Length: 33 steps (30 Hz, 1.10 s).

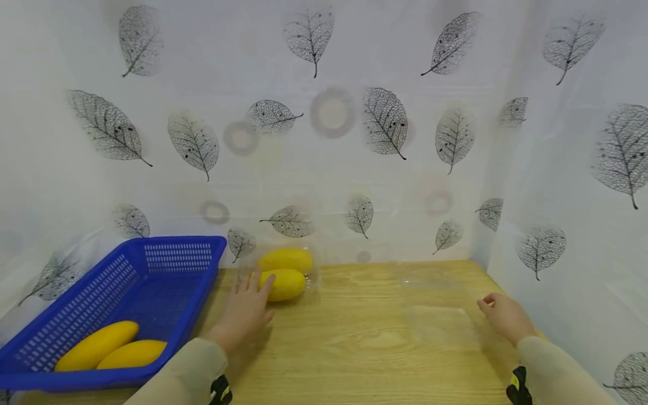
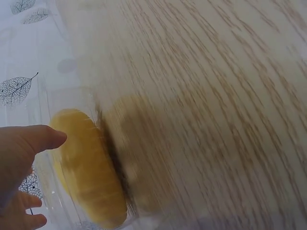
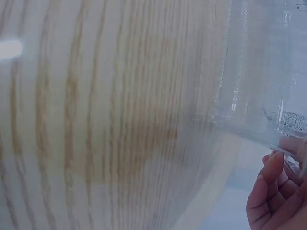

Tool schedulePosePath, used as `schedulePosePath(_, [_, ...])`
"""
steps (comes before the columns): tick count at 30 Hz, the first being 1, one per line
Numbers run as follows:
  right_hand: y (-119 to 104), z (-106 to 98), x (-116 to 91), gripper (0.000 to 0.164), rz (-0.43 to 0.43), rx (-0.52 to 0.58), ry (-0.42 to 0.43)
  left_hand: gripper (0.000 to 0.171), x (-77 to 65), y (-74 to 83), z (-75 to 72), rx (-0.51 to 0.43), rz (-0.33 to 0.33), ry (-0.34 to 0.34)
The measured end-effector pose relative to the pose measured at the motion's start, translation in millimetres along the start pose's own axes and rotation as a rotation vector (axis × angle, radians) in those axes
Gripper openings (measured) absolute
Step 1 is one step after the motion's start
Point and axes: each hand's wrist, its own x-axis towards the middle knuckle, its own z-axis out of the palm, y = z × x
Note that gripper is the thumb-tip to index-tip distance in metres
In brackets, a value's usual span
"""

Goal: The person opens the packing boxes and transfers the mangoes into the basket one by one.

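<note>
Two yellow mangoes lie one behind the other in a clear plastic box at the back of the table. On the front mango my left hand rests with fingers spread and fairly straight. The rear mango is beyond it. The left wrist view shows my thumb over a mango and the other fingers lower down, at the box's side. Farther right, my right hand pinches the edge of a second clear plastic box between thumb and curled fingers.
A blue plastic basket stands at the left, with two more mangoes in its near end. The wooden table meets a white leaf-print sheet at the back and right.
</note>
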Motion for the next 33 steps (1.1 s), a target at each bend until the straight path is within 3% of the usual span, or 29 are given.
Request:
schedulePosePath(15, [7,-8,5,0.041,0.028,-0.035,-0.006,0.074,1.6,9.9,4.5,-0.055,0.021,-0.031])
schedulePosePath(22, [3,-10,7,0.051,0.073,0.029,-0.02,0.071,-5.3,19.4,6.3,-0.106,0.056,0.003])
schedulePosePath(27, [4,-9,10,0.05,0.085,0.056,-0.017,0.069,-11.9,26.3,2.8,-0.123,0.075,-0.008])
schedulePosePath(33, [1,-4,13,0.047,0.07,0.082,0.011,0.068,-21.7,31.2,0.4,-0.116,0.11,0.026])
